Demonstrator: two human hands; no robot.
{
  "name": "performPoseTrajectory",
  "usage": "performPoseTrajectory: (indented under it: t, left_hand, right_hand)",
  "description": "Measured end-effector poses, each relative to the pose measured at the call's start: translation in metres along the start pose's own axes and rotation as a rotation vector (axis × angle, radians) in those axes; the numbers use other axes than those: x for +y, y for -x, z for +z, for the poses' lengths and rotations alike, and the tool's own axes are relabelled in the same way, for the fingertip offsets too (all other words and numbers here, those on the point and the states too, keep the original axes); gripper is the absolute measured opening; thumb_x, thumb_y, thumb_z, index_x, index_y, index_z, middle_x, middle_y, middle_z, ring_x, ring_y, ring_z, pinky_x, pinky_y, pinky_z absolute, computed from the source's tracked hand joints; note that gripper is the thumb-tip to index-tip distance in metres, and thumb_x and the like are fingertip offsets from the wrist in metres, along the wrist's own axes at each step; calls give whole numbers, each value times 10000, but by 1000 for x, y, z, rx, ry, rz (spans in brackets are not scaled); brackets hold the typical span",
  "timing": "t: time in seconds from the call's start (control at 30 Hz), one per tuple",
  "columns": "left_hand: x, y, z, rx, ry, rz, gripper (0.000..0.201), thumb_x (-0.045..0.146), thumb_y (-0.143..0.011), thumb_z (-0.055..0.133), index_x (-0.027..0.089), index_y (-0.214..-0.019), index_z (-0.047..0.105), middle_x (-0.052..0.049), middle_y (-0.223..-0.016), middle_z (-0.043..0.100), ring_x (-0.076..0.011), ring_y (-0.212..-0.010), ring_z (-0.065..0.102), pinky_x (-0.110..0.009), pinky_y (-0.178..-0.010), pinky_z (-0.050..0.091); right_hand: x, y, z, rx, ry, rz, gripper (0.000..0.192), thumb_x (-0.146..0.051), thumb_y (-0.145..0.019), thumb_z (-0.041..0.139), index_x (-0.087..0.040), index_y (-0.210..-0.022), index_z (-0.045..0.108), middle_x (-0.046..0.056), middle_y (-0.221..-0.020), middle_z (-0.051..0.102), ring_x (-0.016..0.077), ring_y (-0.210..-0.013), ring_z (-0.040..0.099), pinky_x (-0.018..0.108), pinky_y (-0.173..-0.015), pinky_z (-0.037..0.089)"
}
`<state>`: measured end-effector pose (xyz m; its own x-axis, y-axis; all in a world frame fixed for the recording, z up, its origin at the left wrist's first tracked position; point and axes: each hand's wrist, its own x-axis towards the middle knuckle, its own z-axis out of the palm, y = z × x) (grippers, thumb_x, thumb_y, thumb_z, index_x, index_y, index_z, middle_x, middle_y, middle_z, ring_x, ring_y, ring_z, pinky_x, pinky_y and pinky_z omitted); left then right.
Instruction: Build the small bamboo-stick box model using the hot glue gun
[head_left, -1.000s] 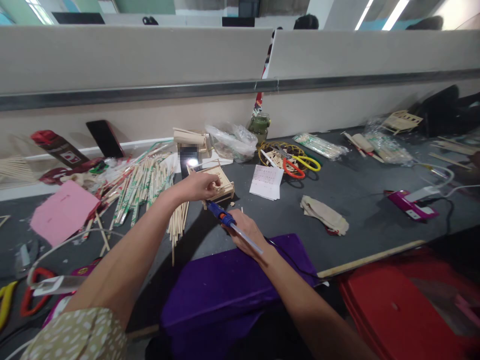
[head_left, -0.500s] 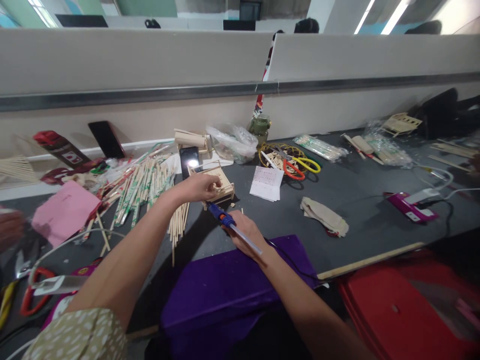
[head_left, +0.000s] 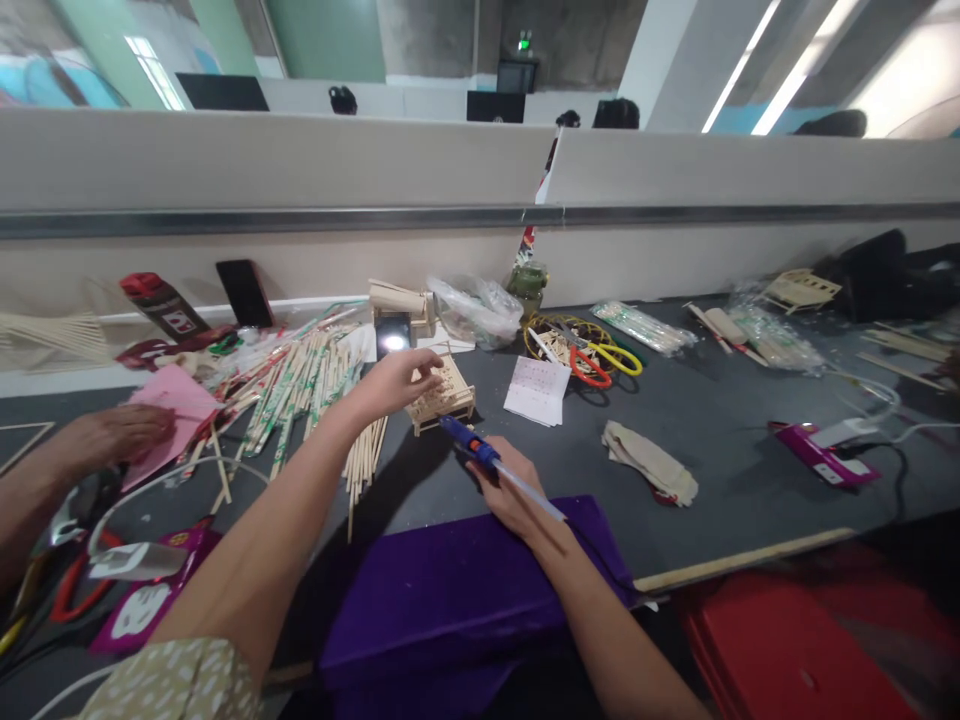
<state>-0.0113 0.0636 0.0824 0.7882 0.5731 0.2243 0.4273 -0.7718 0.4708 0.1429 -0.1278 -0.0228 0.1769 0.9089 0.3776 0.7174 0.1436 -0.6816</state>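
Observation:
My right hand is wrapped around a blue glue gun with a long clear glue stick poking out of its back. The nozzle points up and left, just short of a small wooden-stick model that looks like a little railed structure. My left hand hovers at the model's left side, fingers slightly apart, with nothing visible in them. Loose wooden sticks lie below that hand. Behind it, a phone with a bright light leans near a stick-built piece.
At left, another person's hand rests on pink paper beside wrapped chopsticks. Scissors lie on a basket near folded white paper. A glove and a purple power strip are at right. A purple box sits in front.
The glue gun has drawn back to the right, away from the model. My left hand's fingers have loosened and lifted off it. The other person's hand has come onto the pink paper. The view has tilted up.

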Motion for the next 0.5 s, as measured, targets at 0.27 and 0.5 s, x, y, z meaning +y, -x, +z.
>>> performPoseTrajectory:
  t: [0.27, 0.5]
  left_hand:
    - [6, 56, 37, 857, 286, -333, 270, 341, -887, 504, 186, -1098, 568, -60, -998, 635, -180, -936, 612, -331, -853, 493]
    - [1, 75, 86, 944, 339, -411, 315, 198, -817, 499, 208, -1130, 519, -71, -1070, 596, -210, -1006, 591, -364, -857, 499]
  right_hand:
    - [43, -13, -56, 325, -527, 568, 342, -472, -736, 688, -184, -879, 573, -34, -589, 587, 142, -493, 554, 237, -470, 424]
    - [74, -46, -69, 307, -943, 806, 279, -269, -578, 777, -158, -768, 605, -17, -649, 651, 88, -486, 582, 175, -461, 471]
